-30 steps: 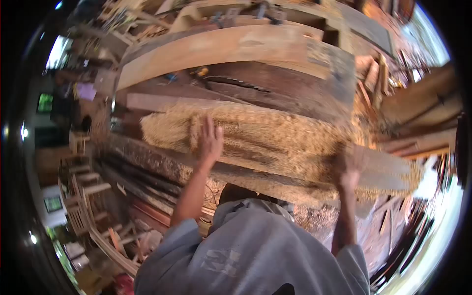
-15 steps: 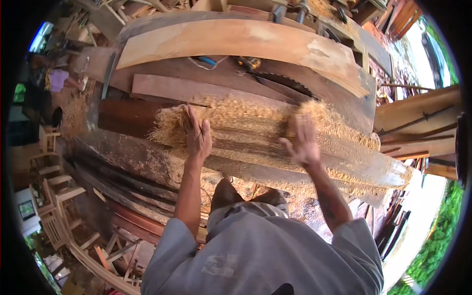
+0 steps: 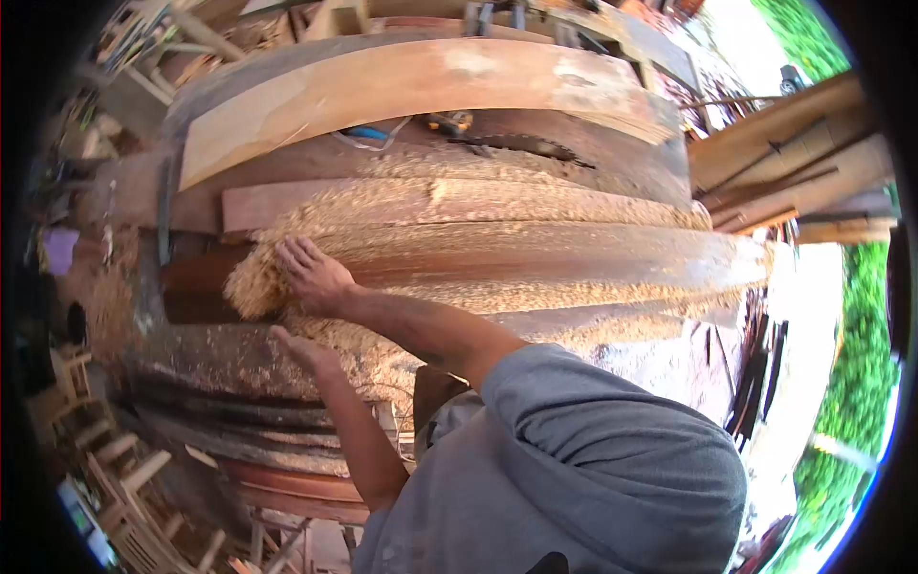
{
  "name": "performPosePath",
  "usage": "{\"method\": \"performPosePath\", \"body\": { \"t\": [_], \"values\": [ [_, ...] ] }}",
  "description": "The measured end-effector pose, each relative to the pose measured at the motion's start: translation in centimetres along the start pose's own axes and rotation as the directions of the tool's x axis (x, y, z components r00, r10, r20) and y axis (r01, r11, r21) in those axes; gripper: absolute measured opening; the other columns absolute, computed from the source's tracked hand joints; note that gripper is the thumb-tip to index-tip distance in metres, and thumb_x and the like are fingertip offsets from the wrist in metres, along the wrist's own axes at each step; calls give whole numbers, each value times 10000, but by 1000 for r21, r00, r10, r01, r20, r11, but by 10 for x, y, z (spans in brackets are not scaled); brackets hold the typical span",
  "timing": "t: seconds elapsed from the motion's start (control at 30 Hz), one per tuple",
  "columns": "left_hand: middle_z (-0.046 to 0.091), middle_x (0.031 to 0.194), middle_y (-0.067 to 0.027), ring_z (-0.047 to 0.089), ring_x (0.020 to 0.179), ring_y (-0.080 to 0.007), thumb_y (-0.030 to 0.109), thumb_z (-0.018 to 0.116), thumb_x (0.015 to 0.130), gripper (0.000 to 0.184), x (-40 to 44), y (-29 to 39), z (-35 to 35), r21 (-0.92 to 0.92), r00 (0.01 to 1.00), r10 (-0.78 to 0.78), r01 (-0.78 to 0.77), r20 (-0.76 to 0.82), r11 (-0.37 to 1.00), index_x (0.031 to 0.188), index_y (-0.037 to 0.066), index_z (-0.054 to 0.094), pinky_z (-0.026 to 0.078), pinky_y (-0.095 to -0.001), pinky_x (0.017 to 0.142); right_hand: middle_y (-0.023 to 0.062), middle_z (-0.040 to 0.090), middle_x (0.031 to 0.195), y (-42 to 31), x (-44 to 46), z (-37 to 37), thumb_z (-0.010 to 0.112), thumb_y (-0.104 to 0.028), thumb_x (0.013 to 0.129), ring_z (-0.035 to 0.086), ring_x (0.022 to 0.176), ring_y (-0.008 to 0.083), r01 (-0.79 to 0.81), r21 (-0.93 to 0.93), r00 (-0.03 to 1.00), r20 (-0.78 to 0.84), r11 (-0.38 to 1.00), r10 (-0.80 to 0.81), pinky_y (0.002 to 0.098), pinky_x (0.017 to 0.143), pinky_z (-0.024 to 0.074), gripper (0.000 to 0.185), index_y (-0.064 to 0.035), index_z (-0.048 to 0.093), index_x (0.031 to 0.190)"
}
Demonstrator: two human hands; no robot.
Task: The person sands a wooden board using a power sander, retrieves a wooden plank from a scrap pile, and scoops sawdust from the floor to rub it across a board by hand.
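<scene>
My right hand [image 3: 317, 277] reaches across to the left end of a brown board [image 3: 535, 253], its fingers spread against a heap of pale wood shavings [image 3: 256, 285]. Nearer to me, below that heap, is my left hand [image 3: 308, 354]. It holds nothing that I can see and looks stretched out, though some of its fingers are hard to make out. Loose shavings coat much of the board and a paler plank [image 3: 459, 196] behind it. The board's dark left end [image 3: 196, 282] shows bare wood.
A wide, curved pale board [image 3: 402, 81] lies at the back. In front of it are a yellow-and-black power tool [image 3: 449, 122], a blue item [image 3: 365, 132] and a toothed saw blade [image 3: 545, 146]. Planks [image 3: 784, 172] are stacked at the right, and wooden chair frames [image 3: 134, 507] stand lower left.
My right hand has swept left across the board, and my left hand has dropped toward me. Shavings are heaped further left, and more of the board's brown surface shows. The view has shifted.
</scene>
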State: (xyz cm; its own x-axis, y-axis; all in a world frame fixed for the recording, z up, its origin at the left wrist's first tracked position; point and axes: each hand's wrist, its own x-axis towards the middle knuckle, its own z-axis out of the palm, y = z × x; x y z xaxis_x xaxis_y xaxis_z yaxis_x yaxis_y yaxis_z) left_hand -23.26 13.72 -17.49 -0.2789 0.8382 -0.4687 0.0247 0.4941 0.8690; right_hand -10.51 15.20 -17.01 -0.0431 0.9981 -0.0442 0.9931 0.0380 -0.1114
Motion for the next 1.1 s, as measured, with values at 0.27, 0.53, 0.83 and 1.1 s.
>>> {"method": "performPosePath", "body": {
  "t": [0.27, 0.53, 0.83, 1.1],
  "values": [
    [525, 1373, -238, 559, 1195, -367, 276, 747, 891, 715, 44, -48, 0, -171, 989, 146, -139, 26, 975, 1430, -59, 419, 440, -542, 1063, 185, 173, 1666, 134, -304, -46, 384, -239, 1022, 176, 1538, 364, -736, 81, 676, 137, 672, 724, 582, 1231, 153, 614, -89, 204, 1589],
    [31, 1667, -255, 39, 1550, -406, 567, 304, 1049, 806, -137, -43, 160, 666, 589, 502, -745, 634, 33, 1609, 31, 86, 38, -608, 1215, 217, 192, 1654, 343, -643, -15, 259, -404, 1071, 142, 1541, 384, -970, 238, -104, -240, -45, 965, 524, 1248, 63, 612, -79, 262, 1590],
    [-9, 1679, -224, -2, 1554, -394, 585, 254, 1049, 821, -108, -80, 185, 757, 687, 519, -644, 509, 111, 1611, 29, 33, 27, -641, 1198, 222, 236, 1638, 366, -687, 24, 353, -312, 1045, 162, 1538, 374, -935, -225, 311, -153, 273, 938, 530, 1254, 86, 597, 10, 302, 1545],
    [44, 1690, -177, 24, 1564, -340, 578, 227, 1055, 772, -341, -151, 273, 543, 386, 476, -800, 791, -255, 1623, 75, 82, 32, -607, 1213, 185, 308, 1605, 344, -689, 15, 447, -262, 994, 245, 1516, 337, -772, 434, 366, -295, 465, 883, 473, 1266, 117, 514, -40, 444, 1457]
  ]
}}
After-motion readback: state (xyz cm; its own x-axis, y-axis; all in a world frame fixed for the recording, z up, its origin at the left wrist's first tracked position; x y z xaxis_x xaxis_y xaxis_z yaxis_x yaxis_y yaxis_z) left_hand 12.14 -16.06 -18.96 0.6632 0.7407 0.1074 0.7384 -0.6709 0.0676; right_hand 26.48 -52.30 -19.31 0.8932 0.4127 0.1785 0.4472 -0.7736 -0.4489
